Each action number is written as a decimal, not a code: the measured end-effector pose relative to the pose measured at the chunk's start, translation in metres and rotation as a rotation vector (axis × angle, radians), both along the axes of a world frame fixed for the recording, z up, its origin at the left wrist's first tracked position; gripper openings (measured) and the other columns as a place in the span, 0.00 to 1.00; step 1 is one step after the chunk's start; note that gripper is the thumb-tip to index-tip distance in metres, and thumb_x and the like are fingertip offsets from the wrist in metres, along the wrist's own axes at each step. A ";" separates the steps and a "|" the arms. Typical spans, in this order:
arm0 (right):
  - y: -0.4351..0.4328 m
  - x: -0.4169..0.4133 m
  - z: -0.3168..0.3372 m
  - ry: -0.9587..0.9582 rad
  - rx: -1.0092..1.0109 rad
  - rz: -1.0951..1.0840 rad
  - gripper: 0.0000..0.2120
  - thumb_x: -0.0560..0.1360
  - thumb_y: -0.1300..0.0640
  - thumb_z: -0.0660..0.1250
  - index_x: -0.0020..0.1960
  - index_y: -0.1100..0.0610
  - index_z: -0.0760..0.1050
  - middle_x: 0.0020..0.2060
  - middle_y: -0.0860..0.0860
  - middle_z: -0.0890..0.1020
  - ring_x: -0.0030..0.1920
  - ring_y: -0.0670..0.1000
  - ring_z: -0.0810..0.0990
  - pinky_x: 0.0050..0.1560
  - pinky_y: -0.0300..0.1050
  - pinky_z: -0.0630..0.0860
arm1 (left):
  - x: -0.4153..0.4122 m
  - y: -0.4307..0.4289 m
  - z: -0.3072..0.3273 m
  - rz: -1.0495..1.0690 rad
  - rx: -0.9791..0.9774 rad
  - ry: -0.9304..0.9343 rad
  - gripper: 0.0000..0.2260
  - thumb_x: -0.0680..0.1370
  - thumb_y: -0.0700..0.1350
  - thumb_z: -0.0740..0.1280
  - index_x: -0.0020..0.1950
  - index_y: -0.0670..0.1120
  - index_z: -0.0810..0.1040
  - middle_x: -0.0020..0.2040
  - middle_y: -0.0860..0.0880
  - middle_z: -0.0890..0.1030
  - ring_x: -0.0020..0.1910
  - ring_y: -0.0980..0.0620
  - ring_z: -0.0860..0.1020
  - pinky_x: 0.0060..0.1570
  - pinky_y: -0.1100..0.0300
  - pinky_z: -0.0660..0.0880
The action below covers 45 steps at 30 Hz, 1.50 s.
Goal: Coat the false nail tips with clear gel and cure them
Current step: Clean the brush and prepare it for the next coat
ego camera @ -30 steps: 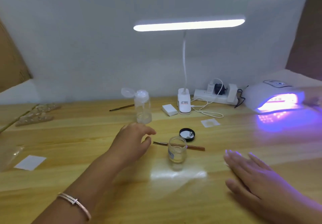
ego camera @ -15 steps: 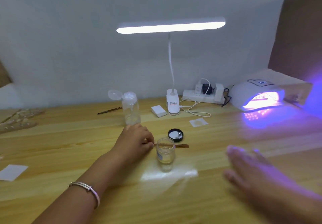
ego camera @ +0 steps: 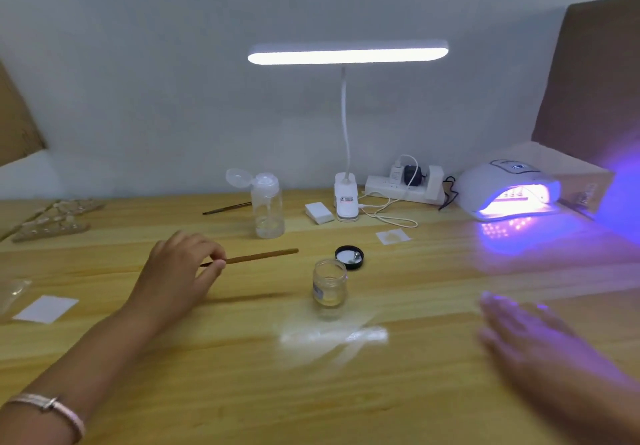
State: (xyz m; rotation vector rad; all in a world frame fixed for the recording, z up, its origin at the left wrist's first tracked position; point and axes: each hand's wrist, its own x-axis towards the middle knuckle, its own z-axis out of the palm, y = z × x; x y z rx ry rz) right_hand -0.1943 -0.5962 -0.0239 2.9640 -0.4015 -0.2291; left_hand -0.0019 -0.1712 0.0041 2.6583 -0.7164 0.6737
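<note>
Far left on the wooden surface point(ego camera: 242, 375), clear false nail tips on strips point(ego camera: 52, 228) lie well apart from both hands. I see the left hand point(ego camera: 180, 268) pinching a thin brown-handled brush point(ego camera: 263, 257) above the surface, likely to dip into the small open glass jar point(ego camera: 329, 283). The white domed curing lamp point(ego camera: 505, 195) glows ready; the right hand point(ego camera: 533, 340) lies flat, fingers straight, empty

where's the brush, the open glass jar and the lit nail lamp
brush point(ego camera: 263, 257): head view, middle of the brown handle
glass jar point(ego camera: 329, 285): head view, front of its clear wall
nail lamp point(ego camera: 485, 185): head view, white dome above the glowing mouth
</note>
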 end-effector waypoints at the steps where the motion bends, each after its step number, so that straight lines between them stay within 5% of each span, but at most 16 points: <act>1: -0.007 0.005 0.004 0.013 -0.034 -0.042 0.66 0.49 0.27 0.09 0.81 0.51 0.39 0.80 0.51 0.40 0.78 0.44 0.38 0.78 0.50 0.38 | -0.002 0.003 0.001 0.041 -0.039 -0.005 0.04 0.74 0.40 0.74 0.43 0.48 0.81 0.43 0.51 0.82 0.47 0.43 0.77 0.46 0.50 0.68; 3: 0.015 0.009 0.006 -0.002 0.078 -0.079 0.65 0.44 0.26 0.08 0.79 0.44 0.35 0.81 0.53 0.47 0.79 0.46 0.39 0.79 0.54 0.47 | -0.003 0.003 0.003 0.098 -0.120 -0.017 0.05 0.73 0.38 0.75 0.43 0.46 0.81 0.44 0.49 0.82 0.47 0.41 0.77 0.47 0.48 0.68; 5: 0.053 0.004 -0.008 -0.052 0.004 0.217 0.46 0.71 0.31 0.18 0.80 0.47 0.52 0.76 0.54 0.67 0.79 0.45 0.50 0.76 0.56 0.56 | -0.003 -0.006 0.008 0.124 -0.208 0.002 0.04 0.74 0.38 0.73 0.44 0.45 0.81 0.45 0.48 0.82 0.48 0.40 0.76 0.48 0.48 0.68; 7: 0.110 0.002 -0.045 -0.150 -0.553 0.270 0.33 0.84 0.42 0.37 0.77 0.65 0.57 0.75 0.51 0.67 0.78 0.44 0.58 0.75 0.60 0.53 | -0.005 -0.021 0.012 0.091 -0.297 0.031 0.03 0.75 0.38 0.72 0.45 0.45 0.82 0.46 0.48 0.82 0.49 0.42 0.75 0.50 0.49 0.68; 8: 0.132 0.005 -0.056 -0.179 -0.727 0.374 0.33 0.83 0.40 0.43 0.77 0.63 0.55 0.74 0.41 0.65 0.76 0.38 0.58 0.75 0.57 0.53 | -0.007 -0.029 0.014 0.058 -0.341 0.045 0.03 0.76 0.38 0.71 0.45 0.46 0.81 0.46 0.49 0.81 0.50 0.43 0.75 0.51 0.49 0.68; 12: 0.125 0.013 -0.015 0.167 -0.116 0.503 0.27 0.84 0.41 0.40 0.72 0.47 0.68 0.68 0.42 0.76 0.73 0.43 0.68 0.74 0.42 0.48 | -0.013 -0.040 0.022 -0.043 -0.485 0.061 0.06 0.77 0.40 0.69 0.46 0.52 0.79 0.44 0.59 0.78 0.49 0.54 0.72 0.48 0.56 0.65; 14: 0.066 0.038 0.005 -0.027 -0.033 0.340 0.29 0.83 0.39 0.40 0.80 0.50 0.57 0.79 0.48 0.61 0.78 0.43 0.56 0.76 0.41 0.37 | -0.015 -0.038 0.023 -0.049 -0.527 0.082 0.07 0.77 0.41 0.69 0.46 0.53 0.78 0.45 0.64 0.77 0.48 0.57 0.71 0.45 0.62 0.63; 17: 0.001 0.074 0.022 0.006 0.093 -0.027 0.29 0.84 0.42 0.41 0.81 0.53 0.46 0.81 0.53 0.46 0.80 0.49 0.45 0.78 0.48 0.41 | -0.015 -0.038 0.022 -0.032 -0.590 0.112 0.07 0.78 0.41 0.69 0.45 0.53 0.79 0.44 0.63 0.77 0.46 0.56 0.72 0.42 0.64 0.64; 20: 0.037 0.107 0.006 -0.080 0.116 0.081 0.35 0.82 0.37 0.41 0.80 0.58 0.50 0.80 0.56 0.52 0.80 0.52 0.50 0.79 0.46 0.45 | -0.016 -0.045 0.016 -0.023 -0.670 0.195 0.05 0.78 0.42 0.69 0.46 0.53 0.80 0.44 0.58 0.79 0.44 0.55 0.75 0.42 0.59 0.66; 24: 0.105 0.069 -0.021 -0.036 0.311 0.532 0.48 0.69 0.26 0.22 0.81 0.51 0.41 0.80 0.47 0.40 0.78 0.42 0.33 0.68 0.33 0.23 | -0.022 -0.053 0.013 -0.051 -0.814 0.346 0.06 0.78 0.44 0.69 0.45 0.56 0.80 0.43 0.56 0.80 0.39 0.69 0.76 0.40 0.64 0.67; 28: 0.043 0.068 -0.001 -0.272 0.017 0.404 0.34 0.84 0.42 0.34 0.76 0.56 0.68 0.75 0.52 0.68 0.75 0.43 0.64 0.74 0.38 0.43 | -0.026 -0.053 0.017 -0.094 -0.921 0.491 0.04 0.78 0.44 0.69 0.45 0.53 0.82 0.38 0.61 0.82 0.36 0.70 0.76 0.43 0.63 0.69; 32: -0.012 0.113 0.014 -0.114 0.253 -0.114 0.28 0.85 0.44 0.42 0.81 0.57 0.51 0.81 0.53 0.52 0.80 0.48 0.49 0.79 0.49 0.45 | -0.031 -0.060 0.022 -0.128 -0.999 0.585 0.04 0.78 0.45 0.69 0.47 0.50 0.84 0.40 0.59 0.83 0.37 0.68 0.76 0.44 0.63 0.68; 36: 0.045 0.114 -0.015 -0.282 0.243 0.225 0.30 0.82 0.37 0.42 0.73 0.54 0.66 0.74 0.56 0.68 0.75 0.57 0.65 0.75 0.51 0.62 | -0.036 -0.070 0.022 -0.141 -1.023 0.618 0.04 0.78 0.45 0.69 0.46 0.50 0.84 0.41 0.57 0.83 0.39 0.63 0.76 0.44 0.65 0.67; 38: 0.078 0.081 -0.031 -0.198 0.249 0.537 0.42 0.77 0.30 0.30 0.79 0.52 0.58 0.80 0.51 0.54 0.80 0.47 0.47 0.78 0.40 0.41 | -0.039 -0.070 0.022 -0.147 -1.034 0.630 0.05 0.78 0.45 0.69 0.45 0.49 0.84 0.40 0.58 0.83 0.37 0.65 0.76 0.44 0.64 0.67; 40: 0.059 0.072 -0.035 -0.129 0.220 0.511 0.42 0.76 0.29 0.29 0.81 0.52 0.44 0.78 0.45 0.41 0.77 0.40 0.33 0.70 0.31 0.26 | -0.042 -0.070 0.023 -0.155 -1.031 0.638 0.05 0.78 0.45 0.68 0.45 0.49 0.84 0.40 0.58 0.83 0.35 0.66 0.75 0.43 0.63 0.67; 45: -0.022 0.108 0.008 -0.166 0.115 -0.032 0.29 0.85 0.45 0.44 0.81 0.59 0.49 0.81 0.54 0.51 0.80 0.50 0.50 0.78 0.45 0.46 | -0.046 -0.069 0.026 -0.170 -1.045 0.640 0.05 0.78 0.44 0.69 0.45 0.48 0.84 0.41 0.56 0.82 0.35 0.66 0.74 0.43 0.64 0.67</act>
